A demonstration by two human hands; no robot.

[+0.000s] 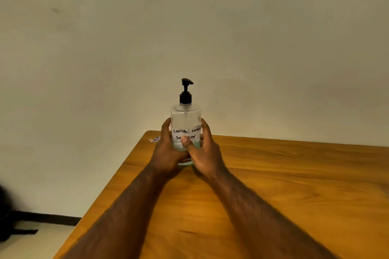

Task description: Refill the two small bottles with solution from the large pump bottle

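Near the far corner of the brown wooden table [273, 185], our left grip [167, 151] and right grip [203, 153] curl round the upright clear plastic pump bottle [185, 118], seemingly resting there.

The clear large pump bottle [185, 118], black pump on top, white handwritten label, stands upright, little liquid inside.

Clear plastic pump bottle [185, 118], paper label [186, 133], on glossy wooden table [273, 174].

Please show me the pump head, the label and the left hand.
pump head [187, 81], head view, on its black top.
label [186, 132], head view, on the handwritten paper.
left hand [168, 152], head view, on its back, gripping the bottle [185, 114].
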